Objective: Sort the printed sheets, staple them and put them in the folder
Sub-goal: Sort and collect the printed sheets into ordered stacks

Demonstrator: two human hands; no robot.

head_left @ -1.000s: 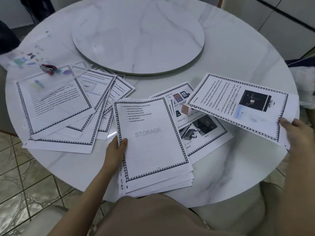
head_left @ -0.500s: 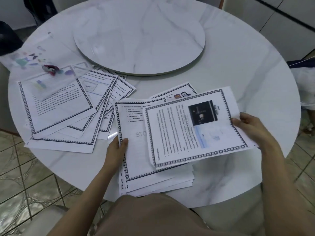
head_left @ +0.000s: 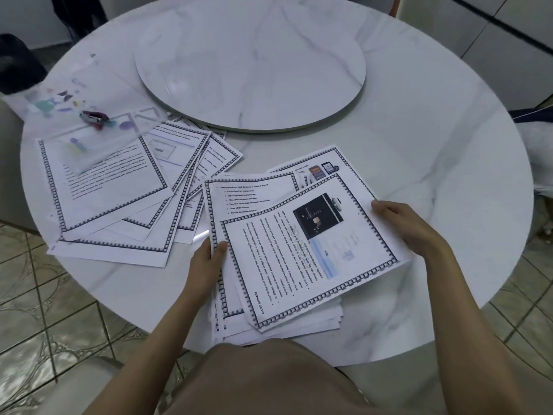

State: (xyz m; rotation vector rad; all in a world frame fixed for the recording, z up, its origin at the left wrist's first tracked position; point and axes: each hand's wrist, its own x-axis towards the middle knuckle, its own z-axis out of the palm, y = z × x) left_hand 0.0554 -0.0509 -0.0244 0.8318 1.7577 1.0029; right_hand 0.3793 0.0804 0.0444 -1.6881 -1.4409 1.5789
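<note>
Right hand (head_left: 410,232), gripping the sheet (head_left: 299,259), had swung it crosswise over the stack (head_left: 239,199); left hand (head_left: 206,262) pinched the stack's left edge.

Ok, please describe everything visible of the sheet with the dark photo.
The Cloud Storage sheet is white printed paper with a dark patterned border, bulleted text, a dark photo and a pale blue picture. It lies turned sideways and askew on the near pile. The right hand pinches its right edge; the left hand grips the pile beside it.
</note>
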